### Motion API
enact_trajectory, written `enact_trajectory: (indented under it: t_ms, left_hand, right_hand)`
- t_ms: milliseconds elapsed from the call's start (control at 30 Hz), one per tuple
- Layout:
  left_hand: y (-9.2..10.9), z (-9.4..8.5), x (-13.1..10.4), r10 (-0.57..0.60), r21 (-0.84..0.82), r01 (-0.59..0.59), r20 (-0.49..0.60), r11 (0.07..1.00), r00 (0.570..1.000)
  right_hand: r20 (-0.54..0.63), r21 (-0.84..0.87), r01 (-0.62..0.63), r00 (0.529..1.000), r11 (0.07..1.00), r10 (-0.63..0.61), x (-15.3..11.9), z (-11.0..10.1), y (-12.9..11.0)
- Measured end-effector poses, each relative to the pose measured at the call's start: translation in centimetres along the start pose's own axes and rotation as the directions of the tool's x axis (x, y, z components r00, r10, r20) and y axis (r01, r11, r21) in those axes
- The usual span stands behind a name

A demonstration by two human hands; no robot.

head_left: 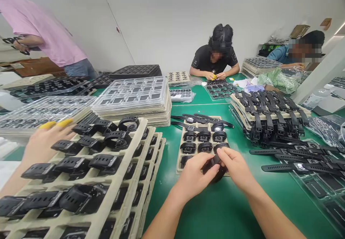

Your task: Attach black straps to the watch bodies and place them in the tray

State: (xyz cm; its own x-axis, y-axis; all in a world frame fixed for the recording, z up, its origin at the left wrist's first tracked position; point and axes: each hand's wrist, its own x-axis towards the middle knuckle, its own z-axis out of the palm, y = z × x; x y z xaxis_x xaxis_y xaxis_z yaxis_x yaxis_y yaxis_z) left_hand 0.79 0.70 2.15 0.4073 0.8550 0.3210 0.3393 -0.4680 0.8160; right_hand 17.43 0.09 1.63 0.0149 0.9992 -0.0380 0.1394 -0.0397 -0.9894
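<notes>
Underneath everything, a green table (196, 210). At the left front, a tall stack of pale molded trays (121, 176), with rows of black watches in the top one. Beyond it, at the far left, a person in pink (51, 34), bent forward; across the table, a person in black (214, 57), head down over small parts. Behind the tall stack, a pile of clear-topped trays (132, 91). To the right, a watch-laden stack (242, 115), straps draped over its edges, with loose watches (283, 167) just in front. Between the stacks, flat on the table, a small pale tray (179, 156) with curled watches in its compartments and open straps across its far end. Beside the tall stack, a co-worker's hand (47, 138) with yellow-covered fingertips.

Over the near end of the small pale tray, left hand (192, 176) and right hand (237, 165) close together, both pinching one black watch (216, 160), strap upward, body partly hidden by fingers and blurred.
</notes>
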Motion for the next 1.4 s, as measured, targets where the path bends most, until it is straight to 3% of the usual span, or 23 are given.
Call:
enact_trajectory:
  t_ms: [200,300,433,567,700,800,1000,1233,1400]
  left_hand:
    - [0.4,0.4,-0.1,-0.141,-0.133,0.143,0.026,0.981,0.990]
    - [0.5,0.8,-0.1,-0.235,-0.306,0.236,0.042,0.922,0.971]
    - [0.2,1.4,-0.1,-0.265,-0.499,0.252,0.045,0.829,0.963]
    - [-0.4,1.1,0.2,-0.380,-0.729,0.226,-0.050,0.646,0.924]
    - [-0.8,0.6,0.3,-0.390,-0.868,0.160,-0.042,0.471,0.920]
    - [-0.9,0.9,0.1,-0.371,-0.857,0.163,-0.035,0.488,0.928]
    - [-0.7,1.8,-0.2,-0.384,-0.835,0.179,-0.041,0.520,0.923]
    - [-1.0,2.5,-0.4,-0.362,-0.797,0.198,-0.027,0.570,0.932]
    - [-0.9,2.7,-0.7,-0.295,-0.717,0.139,-0.097,0.683,0.951]
  right_hand:
    - [0.033,0.083,-0.063,0.998,0.995,0.061,0.0,-0.1,-0.4]
    - [0.040,0.198,-0.134,0.991,0.971,0.129,0.1,-0.1,-0.3]
    - [0.099,0.328,-0.166,0.985,0.930,0.140,-0.3,-0.1,-0.3]
    - [0.173,0.470,-0.069,0.985,0.880,-0.016,-0.6,-0.2,-0.2]
    - [0.154,0.470,-0.072,0.988,0.880,-0.002,-0.6,0.2,0.3]
    - [0.186,0.482,-0.083,0.983,0.872,-0.009,-0.8,0.9,0.5]
    - [0.066,0.579,0.005,0.996,0.815,-0.053,-1.1,2.5,0.1]
    - [-0.011,0.696,-0.029,0.999,0.718,0.051,-1.1,3.1,-0.2]
    - [-0.055,0.703,-0.018,0.995,0.711,0.079,-1.2,3.3,0.2]
